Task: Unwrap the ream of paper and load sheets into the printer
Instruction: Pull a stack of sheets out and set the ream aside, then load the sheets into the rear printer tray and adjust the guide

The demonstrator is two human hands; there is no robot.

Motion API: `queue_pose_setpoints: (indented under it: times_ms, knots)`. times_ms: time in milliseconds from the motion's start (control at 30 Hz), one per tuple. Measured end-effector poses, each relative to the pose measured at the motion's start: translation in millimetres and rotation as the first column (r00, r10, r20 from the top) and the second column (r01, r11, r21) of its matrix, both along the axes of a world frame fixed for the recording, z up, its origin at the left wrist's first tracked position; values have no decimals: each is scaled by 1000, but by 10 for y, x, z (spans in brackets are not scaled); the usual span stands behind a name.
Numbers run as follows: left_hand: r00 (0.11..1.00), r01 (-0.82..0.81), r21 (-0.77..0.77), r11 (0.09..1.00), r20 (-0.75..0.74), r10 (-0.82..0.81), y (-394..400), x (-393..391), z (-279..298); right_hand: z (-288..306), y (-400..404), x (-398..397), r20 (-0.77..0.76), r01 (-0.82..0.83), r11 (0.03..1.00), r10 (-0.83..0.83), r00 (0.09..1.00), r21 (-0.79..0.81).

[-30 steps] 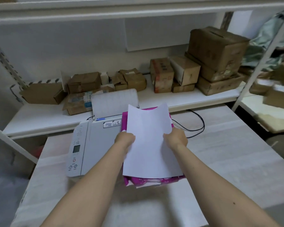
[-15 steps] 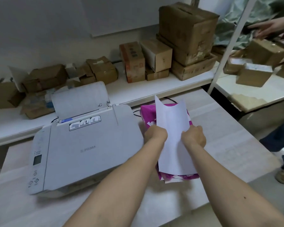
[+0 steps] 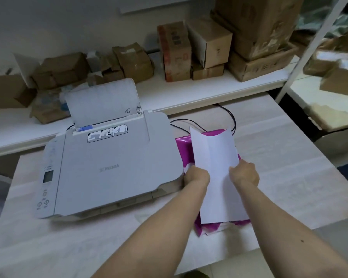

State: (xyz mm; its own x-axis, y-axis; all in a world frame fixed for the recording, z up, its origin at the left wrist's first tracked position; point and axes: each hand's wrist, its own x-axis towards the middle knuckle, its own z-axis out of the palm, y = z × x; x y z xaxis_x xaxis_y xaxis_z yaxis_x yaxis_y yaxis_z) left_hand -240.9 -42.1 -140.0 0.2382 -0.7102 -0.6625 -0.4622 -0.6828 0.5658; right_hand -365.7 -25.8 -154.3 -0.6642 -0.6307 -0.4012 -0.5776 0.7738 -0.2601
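A white printer (image 3: 113, 165) sits on the pale table (image 3: 289, 167), its rear paper tray (image 3: 102, 101) flipped up. To its right lies a ream in torn magenta wrapper (image 3: 184, 147). Above the ream I hold a thin stack of white sheets (image 3: 216, 167), bowed inward along its length. My left hand (image 3: 196, 176) grips its left edge and my right hand (image 3: 244, 173) grips its right edge. The sheets hide most of the ream.
A black cable (image 3: 227, 117) loops behind the ream. A white shelf (image 3: 169, 97) behind the table carries several cardboard boxes (image 3: 259, 27). A white shelf post (image 3: 309, 49) stands at the right, with more boxes (image 3: 338, 77) beyond it.
The view has swung left, so the printer now fills more of the frame. My hands have squeezed the sheets narrower and still hold them over the ream.
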Motion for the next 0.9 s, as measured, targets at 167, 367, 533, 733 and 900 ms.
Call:
queue_pose_setpoints:
  times_ms: [167, 367, 533, 733, 900]
  knots:
    - [668, 555, 260, 790, 426, -610, -14, -72, -348, 137, -110, 36, -76, -16, 1000, 16, 997, 4]
    - [954, -87, -122, 989, -297, 48, -114, -140, 670, 568, -352, 82, 16, 55, 958, -53, 998, -281]
    - [982, -64, -347, 936, -188, -2, -375, 170, 1148, 1078, -623, 297, 69, 36, 868, -2, 998, -495]
    - [961, -219, -489, 845, -259, 100, -752, 1258, 1467, 1519, -926, 932, 301, 19, 729, 259, 918, -684]
    - [932, -253, -530, 810, -357, 58, -898, 2341, 1653, 1662, -1083, 1572, 612, 189, 645, 531, 586, -740]
